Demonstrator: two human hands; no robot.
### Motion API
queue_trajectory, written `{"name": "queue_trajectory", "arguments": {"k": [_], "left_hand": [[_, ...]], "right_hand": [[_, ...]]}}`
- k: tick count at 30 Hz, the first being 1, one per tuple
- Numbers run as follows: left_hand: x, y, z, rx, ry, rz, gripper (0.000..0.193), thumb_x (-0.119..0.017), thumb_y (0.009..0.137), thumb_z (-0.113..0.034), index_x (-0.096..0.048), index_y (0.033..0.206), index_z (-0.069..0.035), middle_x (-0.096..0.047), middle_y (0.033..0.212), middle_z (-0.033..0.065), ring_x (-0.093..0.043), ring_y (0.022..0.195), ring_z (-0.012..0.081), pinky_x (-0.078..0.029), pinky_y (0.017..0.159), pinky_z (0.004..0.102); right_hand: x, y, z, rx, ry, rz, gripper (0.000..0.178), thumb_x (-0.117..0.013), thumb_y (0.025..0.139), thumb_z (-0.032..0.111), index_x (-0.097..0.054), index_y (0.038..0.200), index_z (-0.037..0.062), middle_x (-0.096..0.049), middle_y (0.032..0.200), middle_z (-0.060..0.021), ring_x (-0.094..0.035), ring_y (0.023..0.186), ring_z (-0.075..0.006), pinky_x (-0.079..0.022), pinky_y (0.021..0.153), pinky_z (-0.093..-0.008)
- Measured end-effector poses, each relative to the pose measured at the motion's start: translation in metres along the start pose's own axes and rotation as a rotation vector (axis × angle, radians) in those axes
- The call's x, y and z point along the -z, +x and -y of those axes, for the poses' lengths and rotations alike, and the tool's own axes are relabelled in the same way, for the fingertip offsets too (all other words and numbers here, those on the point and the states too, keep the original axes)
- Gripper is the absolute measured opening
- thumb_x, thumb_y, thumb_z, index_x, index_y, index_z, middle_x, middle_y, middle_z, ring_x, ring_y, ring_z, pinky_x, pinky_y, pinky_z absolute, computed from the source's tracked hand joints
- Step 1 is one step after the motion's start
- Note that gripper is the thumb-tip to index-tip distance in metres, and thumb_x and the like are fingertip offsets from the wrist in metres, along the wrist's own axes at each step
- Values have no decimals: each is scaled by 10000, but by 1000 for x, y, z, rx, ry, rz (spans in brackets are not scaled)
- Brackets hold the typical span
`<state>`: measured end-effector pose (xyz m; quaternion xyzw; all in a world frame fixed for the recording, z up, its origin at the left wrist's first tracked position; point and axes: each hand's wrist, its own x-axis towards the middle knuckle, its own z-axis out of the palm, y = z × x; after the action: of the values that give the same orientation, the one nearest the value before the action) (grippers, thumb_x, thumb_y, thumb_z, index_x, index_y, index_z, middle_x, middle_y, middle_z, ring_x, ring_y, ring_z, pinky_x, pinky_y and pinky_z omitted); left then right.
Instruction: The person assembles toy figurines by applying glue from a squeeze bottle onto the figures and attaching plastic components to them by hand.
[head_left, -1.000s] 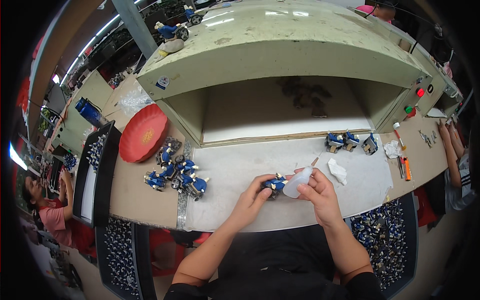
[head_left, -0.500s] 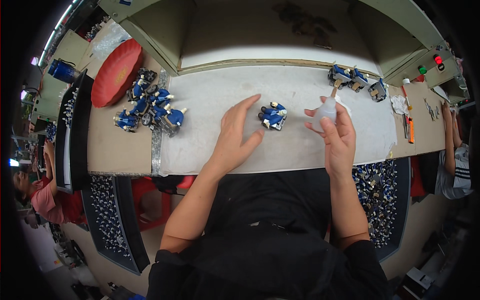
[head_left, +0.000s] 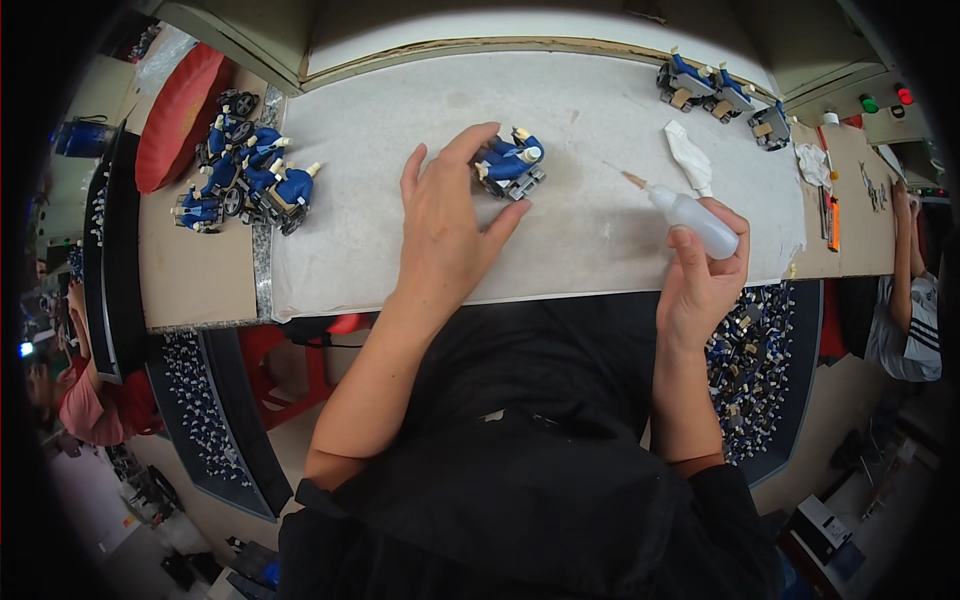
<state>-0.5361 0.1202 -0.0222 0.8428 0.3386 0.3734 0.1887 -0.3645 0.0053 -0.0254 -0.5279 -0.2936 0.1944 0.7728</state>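
Note:
On the white-covered bench, my left hand [head_left: 440,225] has its thumb and forefinger round a small toy figure [head_left: 512,162]. That toy has a blue body, a cream head and a grey base; part of it is hidden behind the fingers. My right hand [head_left: 708,270] grips a translucent squeeze bottle [head_left: 700,222], tilted with its thin brownish nozzle pointing toward the toy. The nozzle tip is apart from the toy. A crumpled white tissue [head_left: 687,155] lies just beyond the bottle.
Several blue toys with wheels [head_left: 250,175] cluster at the left beside a red fluted tray [head_left: 185,115]. More toys [head_left: 725,95] stand at the far right. An orange-handled tool [head_left: 833,225] lies at the right. Bins of parts [head_left: 205,410] flank me; co-workers sit at both sides.
My left hand has closed in on the toy, which is now turned and slightly farther away. The bottle has swung from upright to tilted leftward. The whole view has shifted.

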Motion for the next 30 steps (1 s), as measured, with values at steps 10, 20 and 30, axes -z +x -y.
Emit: {"name": "queue_trajectory", "arguments": {"k": [10, 20, 30], "left_hand": [[15, -6, 9, -49, 57, 117, 613, -731, 646, -87, -459, 1196, -108, -537, 1180, 31, -521, 1067, 196, -240, 1011, 461], [16, -6, 9, -67, 49, 118, 613, -727, 641, -77, -465, 1194, -111, -528, 1198, 23, -520, 1066, 184, -213, 1019, 460], [15, -5, 9, -64, 53, 119, 607, -726, 639, -80, -474, 1190, -117, -529, 1199, 11, -528, 1046, 172, -202, 1022, 459]], "right_hand": [[-23, -22, -13, 390, -325, 342, 408, -800, 574, 11, -557, 902, 16, -559, 803, -103, -548, 664, -151, -453, 567, -237], [-25, -24, -15, 421, -368, 350, 414, -811, 568, 36, -566, 901, 26, -571, 781, -101, -556, 639, -143, -452, 530, -224], [-25, -23, -17, 422, -381, 357, 408, -817, 562, 50, -574, 889, 22, -581, 777, -103, -556, 637, -142, -448, 527, -224]]}}
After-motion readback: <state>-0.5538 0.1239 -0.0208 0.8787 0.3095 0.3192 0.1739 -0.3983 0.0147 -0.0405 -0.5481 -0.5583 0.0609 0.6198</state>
